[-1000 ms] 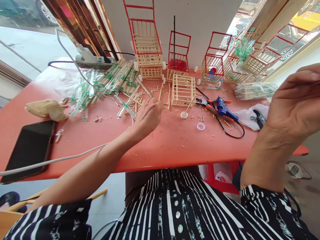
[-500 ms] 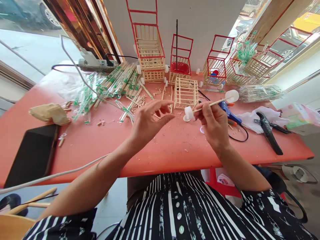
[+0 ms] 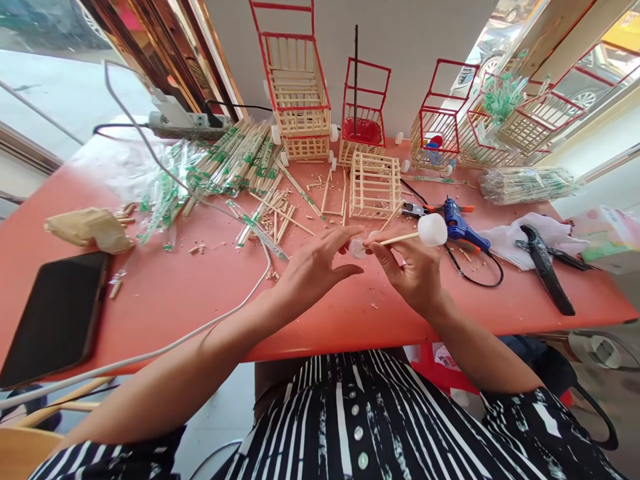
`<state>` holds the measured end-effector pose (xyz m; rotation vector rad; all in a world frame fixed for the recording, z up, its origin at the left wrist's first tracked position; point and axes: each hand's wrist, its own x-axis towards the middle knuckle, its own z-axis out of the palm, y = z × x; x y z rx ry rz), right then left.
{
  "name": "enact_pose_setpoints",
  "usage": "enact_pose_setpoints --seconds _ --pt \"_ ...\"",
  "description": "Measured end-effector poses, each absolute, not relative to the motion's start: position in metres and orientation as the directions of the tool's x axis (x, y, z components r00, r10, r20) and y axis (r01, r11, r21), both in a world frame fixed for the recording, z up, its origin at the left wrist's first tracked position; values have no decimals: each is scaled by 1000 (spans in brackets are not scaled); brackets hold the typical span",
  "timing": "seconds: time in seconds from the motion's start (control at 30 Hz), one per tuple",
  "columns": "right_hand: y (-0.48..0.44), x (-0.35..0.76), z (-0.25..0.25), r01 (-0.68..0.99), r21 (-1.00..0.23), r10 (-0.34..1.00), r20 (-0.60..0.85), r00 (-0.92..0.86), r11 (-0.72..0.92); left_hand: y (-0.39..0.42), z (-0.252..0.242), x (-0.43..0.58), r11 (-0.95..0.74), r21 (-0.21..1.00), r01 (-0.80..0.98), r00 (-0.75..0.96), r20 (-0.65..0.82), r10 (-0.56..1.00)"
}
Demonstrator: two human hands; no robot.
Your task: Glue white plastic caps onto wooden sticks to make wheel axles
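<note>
A thin wooden stick (image 3: 401,238) with a white bottle-cap wheel (image 3: 433,230) on its right end is pinched between the fingers and thumb of my right hand (image 3: 417,273). A second, translucent cap (image 3: 357,249) sits at the stick's left end. My left hand (image 3: 320,267) is beside that cap, thumb and fingers apart, fingertips close to its left edge; whether they touch it I cannot tell. Just behind my hands stands a small open frame (image 3: 375,185) of wooden sticks.
Red-trimmed stick carts (image 3: 303,100) line the wall. Wrapped chopsticks (image 3: 245,157) and cut pieces lie left of the frame. At right are a blue glue gun (image 3: 460,227), a black-handled tool (image 3: 547,273) and a chopstick bundle (image 3: 527,185). A phone (image 3: 55,313) and white cable (image 3: 210,323) are at left.
My right hand has lowered the stick and moved left, turning its caps. My left hand has moved right and down, closer to the left cap. The view has shifted slightly.
</note>
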<state>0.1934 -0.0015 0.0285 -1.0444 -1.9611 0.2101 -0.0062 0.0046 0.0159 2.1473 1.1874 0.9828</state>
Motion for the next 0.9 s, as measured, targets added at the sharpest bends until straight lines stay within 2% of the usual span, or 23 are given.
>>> enact_pose_setpoints --seconds 0.23,0.43,0.57,0.7,0.77,0.9 --pt "-2 193 23 618 -365 652 681 -332 696 2 8 -5 -624 565 540 386 492 780" --pt "-1 192 16 623 -300 603 714 -355 723 2 6 -1 -634 570 523 368 520 771" --pt "0 192 14 614 -321 616 702 -358 721 1 9 2 -519 686 511 296 427 855" --pt "0 192 13 593 -352 631 686 -363 724 1 13 3 -290 846 448 223 208 952" --pt "0 192 12 588 -374 645 675 -358 718 2 14 3 -199 888 415 213 118 970" --pt "0 192 10 589 -403 674 645 -360 700 6 11 3 -116 934 339 214 43 976"
